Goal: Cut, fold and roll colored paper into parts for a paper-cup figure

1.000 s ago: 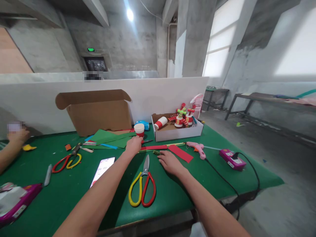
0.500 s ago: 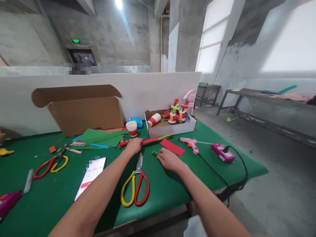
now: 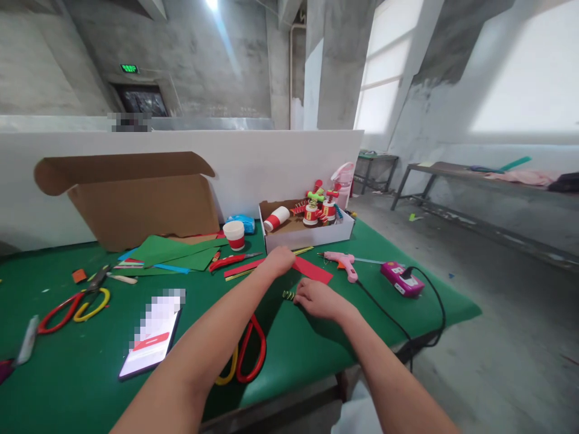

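My left hand (image 3: 280, 261) reaches over the left end of a red paper rectangle (image 3: 315, 270). Its back faces me and hides its fingertips, so a grip on the paper cannot be made out. To its left lies a narrow red strip (image 3: 244, 269) beside thin yellow strips (image 3: 239, 276). My right hand (image 3: 319, 298) is closed, its fingertips pinching the end of a small green coiled paper spring (image 3: 288, 295) low over the table. Large scissors with red and yellow handles (image 3: 253, 352) lie under my left forearm, which covers their blades.
A pink glue gun (image 3: 344, 264) is cabled to a purple power strip (image 3: 401, 279). Behind stand a white box (image 3: 312, 240) holding cup figures, and a paper cup (image 3: 234, 235). Red pliers (image 3: 226, 262), green paper (image 3: 167, 252), a phone (image 3: 151, 337) and more scissors (image 3: 93, 295) lie leftward.
My left hand has moved right, from beside the red pliers to the red paper rectangle. My right hand still pinches the green spring. The view has shifted slightly.
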`<move>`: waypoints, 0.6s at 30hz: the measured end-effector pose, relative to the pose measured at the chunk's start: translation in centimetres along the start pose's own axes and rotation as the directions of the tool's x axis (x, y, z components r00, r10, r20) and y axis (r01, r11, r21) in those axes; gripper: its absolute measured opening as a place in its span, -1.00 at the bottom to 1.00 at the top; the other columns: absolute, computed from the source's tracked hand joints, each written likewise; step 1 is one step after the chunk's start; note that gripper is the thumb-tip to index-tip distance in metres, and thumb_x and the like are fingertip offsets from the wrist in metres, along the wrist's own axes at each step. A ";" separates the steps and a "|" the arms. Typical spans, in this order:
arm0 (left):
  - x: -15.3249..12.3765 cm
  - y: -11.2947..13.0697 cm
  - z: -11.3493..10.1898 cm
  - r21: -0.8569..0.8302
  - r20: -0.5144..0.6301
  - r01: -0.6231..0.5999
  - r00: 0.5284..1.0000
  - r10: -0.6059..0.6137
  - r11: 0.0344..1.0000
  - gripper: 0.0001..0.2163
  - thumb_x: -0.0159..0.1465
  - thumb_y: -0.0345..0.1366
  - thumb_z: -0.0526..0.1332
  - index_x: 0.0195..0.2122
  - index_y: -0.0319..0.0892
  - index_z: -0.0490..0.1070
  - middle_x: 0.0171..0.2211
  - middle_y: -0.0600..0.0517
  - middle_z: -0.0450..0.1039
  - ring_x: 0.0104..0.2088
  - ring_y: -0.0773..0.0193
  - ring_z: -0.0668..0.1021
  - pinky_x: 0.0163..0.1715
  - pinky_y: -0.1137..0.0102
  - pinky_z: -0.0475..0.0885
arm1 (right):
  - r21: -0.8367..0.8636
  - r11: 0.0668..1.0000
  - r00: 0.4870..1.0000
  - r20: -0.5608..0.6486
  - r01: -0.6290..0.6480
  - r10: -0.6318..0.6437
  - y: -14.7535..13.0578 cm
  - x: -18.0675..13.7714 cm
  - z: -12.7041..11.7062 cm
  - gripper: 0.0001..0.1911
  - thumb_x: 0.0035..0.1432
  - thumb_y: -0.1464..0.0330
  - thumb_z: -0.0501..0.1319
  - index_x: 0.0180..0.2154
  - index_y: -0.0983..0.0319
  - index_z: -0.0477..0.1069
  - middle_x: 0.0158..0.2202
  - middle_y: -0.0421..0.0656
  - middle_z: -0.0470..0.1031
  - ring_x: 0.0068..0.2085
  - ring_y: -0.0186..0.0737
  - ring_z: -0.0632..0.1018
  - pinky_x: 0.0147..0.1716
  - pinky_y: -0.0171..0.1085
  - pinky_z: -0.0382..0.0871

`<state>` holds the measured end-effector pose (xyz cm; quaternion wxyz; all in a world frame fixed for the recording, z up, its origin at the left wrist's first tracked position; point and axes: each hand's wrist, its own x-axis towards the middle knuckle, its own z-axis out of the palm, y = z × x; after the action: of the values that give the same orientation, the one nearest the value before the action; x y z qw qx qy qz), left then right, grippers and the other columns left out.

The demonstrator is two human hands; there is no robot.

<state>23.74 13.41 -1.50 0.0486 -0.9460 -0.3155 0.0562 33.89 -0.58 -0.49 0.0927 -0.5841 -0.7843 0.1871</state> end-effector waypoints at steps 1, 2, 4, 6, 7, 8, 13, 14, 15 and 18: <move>0.4 0.2 0.1 0.002 0.004 0.004 1.000 -0.004 1.000 -0.72 0.31 -0.21 0.17 -0.03 -0.24 0.37 -0.04 -0.09 0.41 -0.10 0.18 0.50 -0.10 0.16 0.45 | -0.002 1.000 1.000 -0.004 -0.003 0.003 0.1 0.0 0.1 -0.70 0.23 0.45 0.05 -0.30 0.34 0.58 -0.20 0.01 0.49 -0.22 -0.17 0.50 -0.18 -0.29 0.31; 0.7 0.3 0.1 0.002 0.005 0.009 1.000 -0.009 1.000 -0.72 0.31 -0.21 0.16 -0.01 -0.24 0.36 -0.03 -0.10 0.40 -0.11 0.19 0.50 -0.11 0.17 0.46 | 0.001 1.000 1.000 -0.010 -0.004 0.004 0.1 0.1 0.2 -0.70 0.23 0.46 0.05 -0.29 0.34 0.58 -0.18 0.02 0.49 -0.21 -0.17 0.51 -0.16 -0.29 0.31; 0.8 0.4 -0.1 -0.002 -0.001 0.025 1.000 -0.025 1.000 -0.72 0.31 -0.21 0.16 -0.01 -0.22 0.36 -0.03 -0.09 0.40 -0.11 0.20 0.50 -0.12 0.19 0.47 | 0.022 1.000 0.999 -0.036 0.008 -0.007 0.4 0.0 0.6 -0.70 0.21 0.49 0.05 -0.30 0.34 0.58 -0.10 0.04 0.48 -0.16 -0.17 0.51 -0.11 -0.28 0.31; 0.3 0.3 -0.6 -0.008 -0.021 0.061 0.998 -0.061 0.998 -0.75 0.31 -0.21 0.16 -0.04 -0.21 0.38 -0.06 -0.07 0.42 -0.13 0.22 0.51 -0.13 0.20 0.47 | 0.045 0.998 0.996 -0.067 0.054 -0.051 0.5 0.0 0.9 -0.72 0.19 0.50 0.08 -0.28 0.31 0.58 -0.04 0.02 0.48 -0.09 -0.17 0.50 -0.04 -0.29 0.30; -0.3 0.2 -1.0 -0.013 -0.038 0.088 0.995 -0.089 0.996 -0.77 0.32 -0.22 0.15 -0.08 -0.22 0.40 -0.10 -0.06 0.44 -0.15 0.22 0.51 -0.14 0.21 0.47 | 0.050 0.995 0.994 -0.080 0.085 -0.081 0.5 -0.1 1.1 -0.74 0.16 0.50 0.11 -0.26 0.31 0.58 -0.05 0.01 0.49 -0.05 -0.17 0.49 -0.02 -0.29 0.29; -1.1 0.0 -1.5 -0.018 -0.059 0.121 0.991 -0.122 0.992 -0.80 0.32 -0.25 0.13 -0.13 -0.23 0.42 -0.14 -0.06 0.46 -0.16 0.21 0.52 -0.17 0.24 0.46 | 0.047 0.992 0.990 -0.089 0.115 -0.110 0.5 0.0 1.3 -0.76 0.14 0.50 0.14 -0.24 0.30 0.57 -0.07 0.00 0.50 -0.04 -0.16 0.49 -0.01 -0.30 0.28; -7.9 -2.1 -3.3 -0.075 -0.165 0.293 0.939 -0.301 0.953 -0.78 0.31 -0.34 0.04 -0.25 -0.19 0.48 -0.24 -0.11 0.52 -0.19 0.12 0.54 -0.37 0.38 0.38 | -0.016 0.994 0.989 -0.100 0.105 -0.106 0.6 1.2 1.6 -0.75 0.09 0.56 0.15 -0.28 0.26 0.58 -0.22 -0.08 0.55 -0.12 -0.22 0.51 -0.08 -0.36 0.30; -9.7 -2.5 -3.4 -0.088 -0.175 0.323 0.926 -0.334 0.942 -0.78 0.29 -0.35 0.04 -0.26 -0.18 0.49 -0.24 -0.10 0.52 -0.20 0.13 0.54 -0.39 0.40 0.36 | -0.029 0.997 0.991 -0.113 0.066 -0.068 0.8 1.6 1.4 -0.75 0.10 0.57 0.14 -0.29 0.25 0.58 -0.24 -0.09 0.55 -0.13 -0.23 0.51 -0.09 -0.35 0.30; -11.6 -2.8 -3.3 -0.101 -0.182 0.348 0.914 -0.361 0.932 -0.79 0.27 -0.37 0.04 -0.26 -0.17 0.49 -0.24 -0.07 0.52 -0.20 0.14 0.54 -0.40 0.41 0.35 | -0.036 0.999 0.990 -0.136 0.021 -0.026 1.1 2.1 1.2 -0.74 0.10 0.57 0.13 -0.29 0.25 0.57 -0.23 -0.08 0.55 -0.13 -0.22 0.51 -0.09 -0.34 0.30; -16.4 -2.9 -2.2 -0.133 -0.200 0.400 0.886 -0.419 0.907 -0.80 0.27 -0.35 0.06 -0.25 -0.14 0.49 -0.22 -0.04 0.52 -0.22 0.19 0.53 -0.37 0.43 0.34 | -0.044 0.995 0.973 -0.220 -0.086 0.075 1.7 3.3 0.5 -0.72 0.09 0.61 0.10 -0.28 0.31 0.56 -0.07 0.06 0.47 -0.04 -0.10 0.48 -0.02 -0.21 0.28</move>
<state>9.27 5.71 2.33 0.0528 -0.8595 -0.5027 -0.0761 34.19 2.85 -1.89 0.1551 -0.6348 -0.7497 0.1046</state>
